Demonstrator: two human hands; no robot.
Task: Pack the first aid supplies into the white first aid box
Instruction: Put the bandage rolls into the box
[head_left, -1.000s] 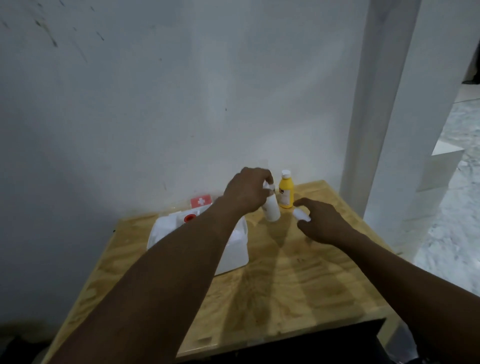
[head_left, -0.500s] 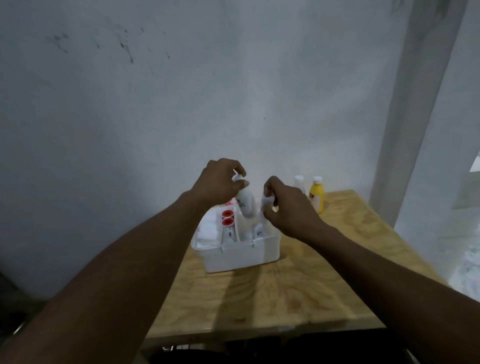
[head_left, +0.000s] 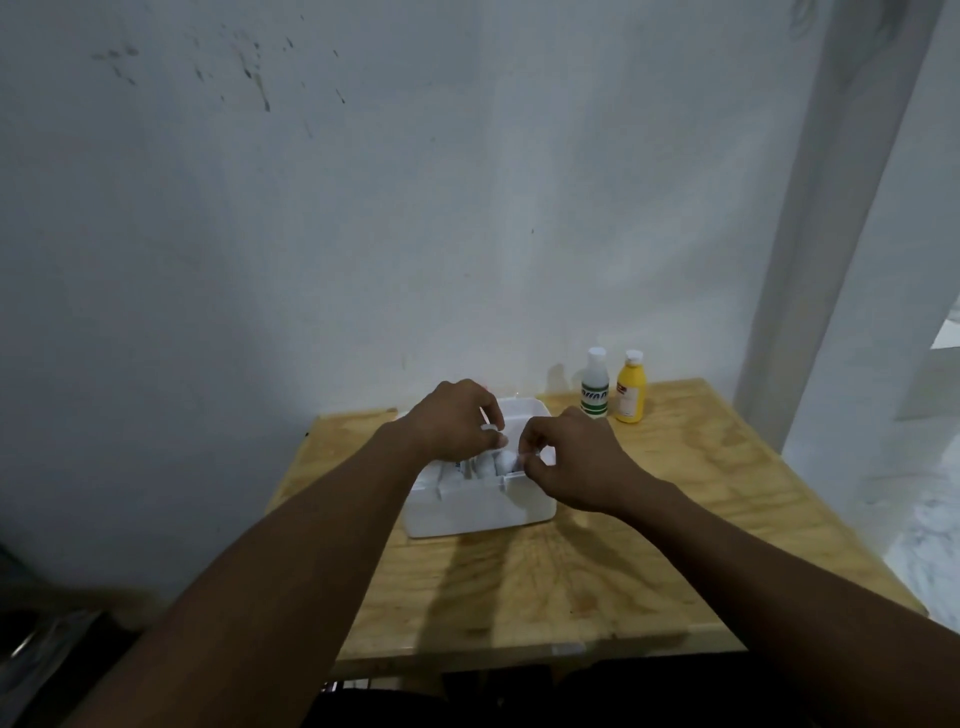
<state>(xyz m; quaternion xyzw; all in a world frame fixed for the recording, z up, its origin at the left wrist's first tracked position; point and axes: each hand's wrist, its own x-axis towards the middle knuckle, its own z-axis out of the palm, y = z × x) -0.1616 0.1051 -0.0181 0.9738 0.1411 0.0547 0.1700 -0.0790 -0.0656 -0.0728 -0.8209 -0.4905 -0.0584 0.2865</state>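
Observation:
The white first aid box (head_left: 467, 512) stands open on the wooden table, with white supplies packed inside. My left hand (head_left: 454, 421) reaches down into the box, its fingers closed on a white bottle (head_left: 487, 461) that is mostly hidden by the hand. My right hand (head_left: 569, 460) is at the box's right rim and pinches a small white item (head_left: 529, 457). A clear bottle with a green label (head_left: 595, 387) and a yellow bottle (head_left: 631, 389) stand upright behind and to the right of the box.
The wooden table (head_left: 649, 545) is pushed against a white wall. A white pillar (head_left: 831, 208) rises at its right side. The table's front edge lies just below my forearms, and a pale floor shows at the far right.
My left hand carried the white bottle from beside the yellow bottle down into the box. My right hand brought the small white item to the box rim. The view shifted right.

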